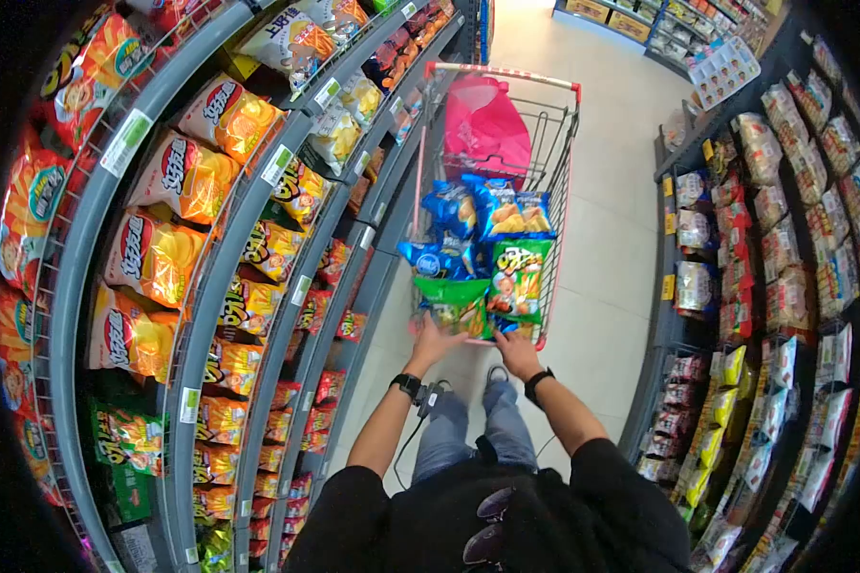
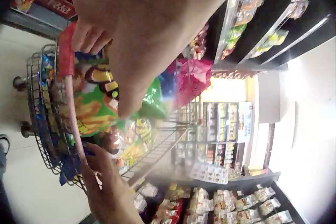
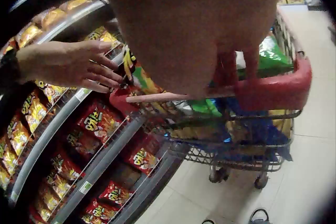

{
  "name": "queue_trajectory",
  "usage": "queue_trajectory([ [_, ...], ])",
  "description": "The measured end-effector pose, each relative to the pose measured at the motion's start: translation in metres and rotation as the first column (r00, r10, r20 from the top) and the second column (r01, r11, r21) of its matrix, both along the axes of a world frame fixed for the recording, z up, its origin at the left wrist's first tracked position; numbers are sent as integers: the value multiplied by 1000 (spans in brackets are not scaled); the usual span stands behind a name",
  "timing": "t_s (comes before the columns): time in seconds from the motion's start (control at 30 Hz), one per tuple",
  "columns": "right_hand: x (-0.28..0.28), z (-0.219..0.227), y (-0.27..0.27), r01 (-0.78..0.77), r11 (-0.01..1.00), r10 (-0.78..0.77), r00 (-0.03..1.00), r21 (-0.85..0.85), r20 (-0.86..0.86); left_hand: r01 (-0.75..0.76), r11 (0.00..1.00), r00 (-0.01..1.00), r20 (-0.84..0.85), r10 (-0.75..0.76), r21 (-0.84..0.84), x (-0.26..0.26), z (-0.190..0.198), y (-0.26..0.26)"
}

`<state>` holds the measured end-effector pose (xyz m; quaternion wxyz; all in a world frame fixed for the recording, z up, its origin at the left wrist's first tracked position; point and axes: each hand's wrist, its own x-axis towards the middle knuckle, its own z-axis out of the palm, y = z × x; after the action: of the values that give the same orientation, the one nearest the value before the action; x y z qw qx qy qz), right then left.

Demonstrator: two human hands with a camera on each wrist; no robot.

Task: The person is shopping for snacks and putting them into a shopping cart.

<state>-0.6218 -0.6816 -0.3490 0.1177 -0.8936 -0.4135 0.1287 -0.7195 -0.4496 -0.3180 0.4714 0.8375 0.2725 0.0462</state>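
A wire shopping cart (image 1: 571, 143) with a red-ended handle (image 3: 273, 90) stands in front of me. In it lie snack bags: two green ones, the green chip bag (image 1: 449, 289) at the near left and the printed green snack bag (image 1: 518, 277) at the right, with several blue snack bags (image 1: 521, 218) beyond. My left hand (image 1: 433, 344) is over the cart's near left corner, fingers spread and loose beside the handle in the right wrist view (image 3: 79, 66). My right hand (image 1: 518, 353) holds the handle, fingers on both sides of the bar (image 2: 107, 184).
A bright pink plastic item (image 1: 487, 124) fills the cart's far end. Curved shelves (image 1: 225, 296) of chip bags stand close on the left. Packaged-food racks (image 1: 726, 258) line the right side, with pale tiled floor (image 1: 612, 201) between.
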Motion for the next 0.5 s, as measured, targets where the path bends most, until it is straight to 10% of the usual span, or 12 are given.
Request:
queue_trajectory([
  [0.37,-132,10,-53,-14,989,34,991,-148,132,-206,922,937,207,282,-327,-81,-45,-30],
  [0.5,-154,-5,-68,-4,988,11,999,-156,47,-192,922,924,255,286,-336,-124,56,-35],
])
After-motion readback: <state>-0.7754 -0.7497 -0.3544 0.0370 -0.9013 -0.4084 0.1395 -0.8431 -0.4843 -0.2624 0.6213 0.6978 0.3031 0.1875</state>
